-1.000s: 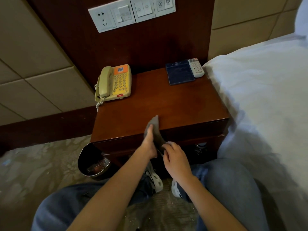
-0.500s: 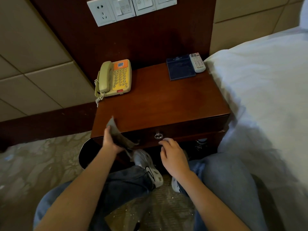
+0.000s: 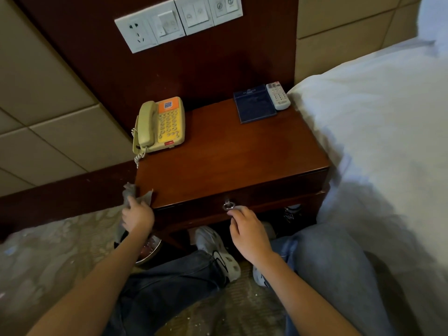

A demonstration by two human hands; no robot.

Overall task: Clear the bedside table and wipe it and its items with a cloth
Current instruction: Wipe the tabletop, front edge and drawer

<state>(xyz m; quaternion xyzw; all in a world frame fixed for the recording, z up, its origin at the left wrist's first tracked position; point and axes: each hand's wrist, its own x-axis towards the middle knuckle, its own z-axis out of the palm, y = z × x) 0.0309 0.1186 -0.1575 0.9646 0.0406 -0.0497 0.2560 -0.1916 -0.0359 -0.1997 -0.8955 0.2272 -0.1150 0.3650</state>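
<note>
The left hand (image 3: 138, 217) is closed around a grey cloth (image 3: 132, 194) at the front left corner of the bedside table (image 3: 232, 161). The upper part of the cloth stands above the fingers and touches the corner edge; the lower part hangs behind the hand and is mostly hidden by it.

The right hand (image 3: 249, 232) is at the drawer front, fingers curled, fingertips touching the metal drawer pull (image 3: 228, 206). Whether the fingers actually grasp the pull cannot be told; the pull is small and partly covered.

On the table top:
- Telephone (image 3: 161, 126), beige with a yellow keypad, at the rear left. Its coiled cord hangs over the left edge.
- Dark blue folder (image 3: 254, 104), at the rear right, lying flat.
- White remote control (image 3: 278, 96), just beside the folder on its right, touching or nearly touching it.

Under the left forearm a round metal bin (image 3: 149, 251) is largely hidden. The space below the table is dark; a white shoe (image 3: 218, 253) shows there. The white bed (image 3: 378, 146) abuts the right side of the table and is cut off at the frame edge
</note>
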